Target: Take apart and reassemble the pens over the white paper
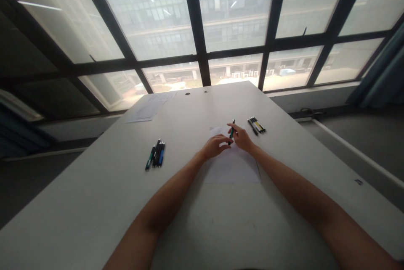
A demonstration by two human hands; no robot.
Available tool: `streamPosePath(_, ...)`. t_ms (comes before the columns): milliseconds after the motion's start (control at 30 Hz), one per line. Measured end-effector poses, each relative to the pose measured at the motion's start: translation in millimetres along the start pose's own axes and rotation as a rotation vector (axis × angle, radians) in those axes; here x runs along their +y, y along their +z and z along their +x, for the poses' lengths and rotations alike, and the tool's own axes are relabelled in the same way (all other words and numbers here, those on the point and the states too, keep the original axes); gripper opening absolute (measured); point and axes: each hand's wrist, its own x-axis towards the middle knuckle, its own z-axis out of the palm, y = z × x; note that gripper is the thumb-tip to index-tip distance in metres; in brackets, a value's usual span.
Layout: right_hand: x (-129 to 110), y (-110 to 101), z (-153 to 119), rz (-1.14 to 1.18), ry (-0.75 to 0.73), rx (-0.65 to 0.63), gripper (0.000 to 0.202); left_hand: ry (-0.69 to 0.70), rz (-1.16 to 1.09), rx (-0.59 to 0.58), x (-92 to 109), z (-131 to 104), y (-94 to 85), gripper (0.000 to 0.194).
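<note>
Over a white sheet of paper [233,173], a dark pen with a green part [232,131] is held tilted. Fingers of my right hand [242,138] are closed around its upper part. My left hand [216,146] reaches in from the other side, its thumb and fingertips closed at the pen's lower end. To the left lies a group of several pens [155,155], black, green and blue. Closer to my right hand, another row of several pens [256,125] lies on the table, mostly black with some white and yellow.
The white table [110,186] stretches toward large windows [235,9]. Loose papers [147,108] lie at its far left. A round cable hole [187,93] sits near the far edge. At the right edge is a small dark object [358,181], too blurred to name.
</note>
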Motion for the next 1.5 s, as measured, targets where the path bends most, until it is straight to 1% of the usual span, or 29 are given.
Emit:
streamPosePath(100, -2.0, 0.7, -0.3, 0.047, 0.026, -0.025, 0.043, -0.006, 0.031, 0.025, -2.7, -0.5, 1.0, 0.025)
streamPosePath(267, -6.1, 7.0, -2.7, 0.032, 0.026, -0.070, 0.036, -0.040, 0.053, 0.121, -7.2, -1.5, 1.1, 0.021)
streamPosePath(400, -9.2, 10.2, -2.9, 0.081, 0.046, -0.084, 0.033, -0.044, 0.058, 0.114, -9.7, -2.6, 0.7, 0.022)
streamPosePath(467, -11.2, 9.3, -2.1, 0.088, 0.038, -0.050, 0.030, -0.037, 0.062, 0.097, -10.7, -2.7, 1.0, 0.028)
streamPosePath(600, -13.1, 5.0, 0.2, 0.028, 0.010, 0.093, 0.025, -0.034, 0.026, 0.109, -10.5, -2.3, 1.1, 0.045)
streamPosePath(667, -11.6, 2.0, 1.1, -0.024, -0.009, 0.159, 0.028, -0.054, 0.009, 0.135, -9.6, -2.1, 0.8, 0.047)
streamPosePath(733, -9.0, -1.6, 1.8, -0.094, -0.011, 0.210, 0.036, -0.077, 0.021, 0.164, -9.0, -1.8, 0.6, 0.042)
streamPosePath(833, -4.5, -8.5, 2.8, -0.271, 0.031, 0.252, 0.045, -0.102, 0.048, 0.180, -9.0, -1.3, 0.7, 0.038)
streamPosePath(900, -1.9, -13.9, 4.0, -0.436, 0.086, 0.246, 0.041, -0.109, 0.051, 0.178, -9.2, -1.0, 0.8, 0.038)
streamPosePath(1000, 1.6, -22.8, 6.3, -0.686, 0.211, 0.218, 0.027, -0.118, 0.058, 0.176, -10.1, -1.0, 1.5, 0.036)
streamPosePath(1133, 6.3, -35.8, 8.1, -0.924, 0.321, 0.182, 0.019, -0.167, 0.125, 0.138, -14.6, -1.6, 3.6, 0.029)
streamPosePath(1267, 9.0, -46.7, 7.6, -1.031, 0.405, 0.147, 0.021, -0.235, 0.181, 0.094, -21.3, -2.0, 6.0, 0.027)
streamPosePath(1367, 7.9, -51.1, 7.1, -1.080, 0.476, 0.118, 0.022, -0.242, 0.187, 0.086, -23.4, -1.9, 6.7, 0.027)
streamPosePath(1500, 2.9, -52.9, 6.8, -1.095, 0.488, 0.108, 0.021, -0.240, 0.190, 0.080, -22.6, -2.0, 5.9, 0.027)
